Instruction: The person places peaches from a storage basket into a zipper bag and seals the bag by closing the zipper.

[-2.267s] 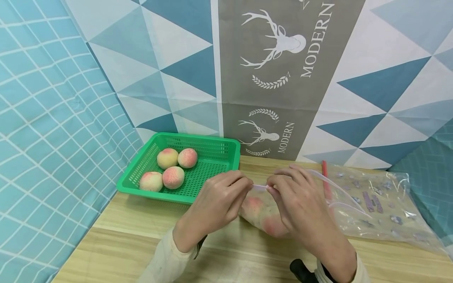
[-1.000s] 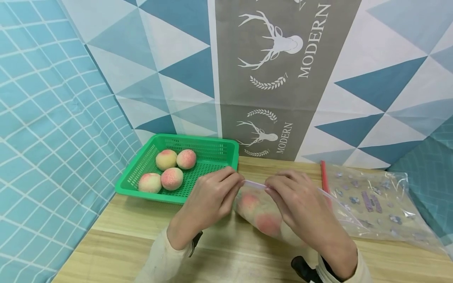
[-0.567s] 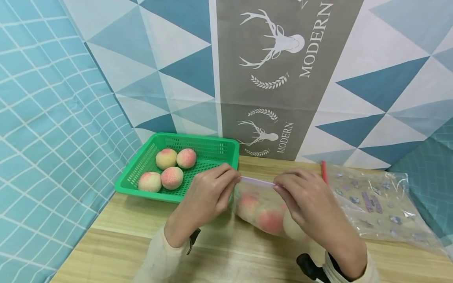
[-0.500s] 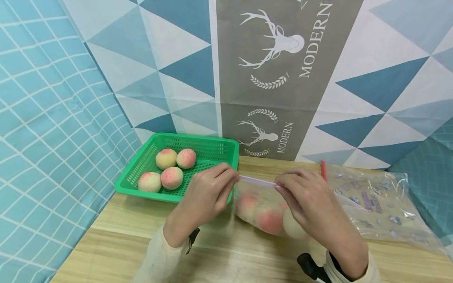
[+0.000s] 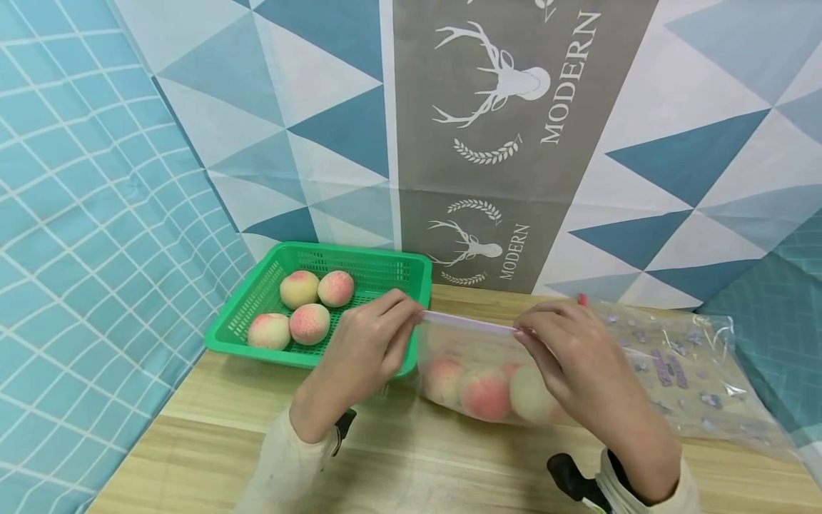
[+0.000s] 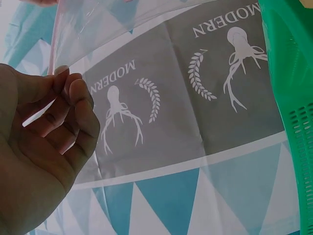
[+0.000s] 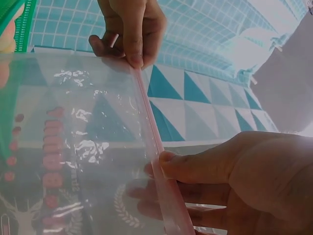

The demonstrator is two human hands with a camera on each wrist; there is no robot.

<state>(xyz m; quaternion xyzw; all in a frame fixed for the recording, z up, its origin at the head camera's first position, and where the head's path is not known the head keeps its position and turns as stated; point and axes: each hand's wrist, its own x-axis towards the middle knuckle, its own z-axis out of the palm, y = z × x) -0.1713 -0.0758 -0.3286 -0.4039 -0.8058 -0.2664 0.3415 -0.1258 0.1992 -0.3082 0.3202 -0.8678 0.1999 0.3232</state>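
Observation:
A clear zip bag (image 5: pixel 469 357) with a pale pink zip strip stands on the table, several peaches (image 5: pixel 486 395) inside at its bottom. My left hand (image 5: pixel 366 350) pinches the strip at the bag's left end; in the left wrist view its thumb and forefinger meet on the strip's edge. Farther right along the same strip, my right hand (image 5: pixel 578 357) pinches it between thumb and fingers. In the right wrist view the zip strip (image 7: pixel 149 122) runs straight from one hand to the other, and pink print shows on the bag's side.
A green basket (image 5: pixel 221 346) stands left of the bag, with several peaches (image 5: pixel 310 323) in it. Another clear printed bag with a red strip (image 5: pixel 700 378) lies flat at the right, partly behind my right hand. A patterned cloth wall (image 5: pixel 475 164) rises behind the table.
My hands have drawn apart along the strip, the left moving left and the right moving right. The bag now stands taller, with more of the strip and the peaches showing.

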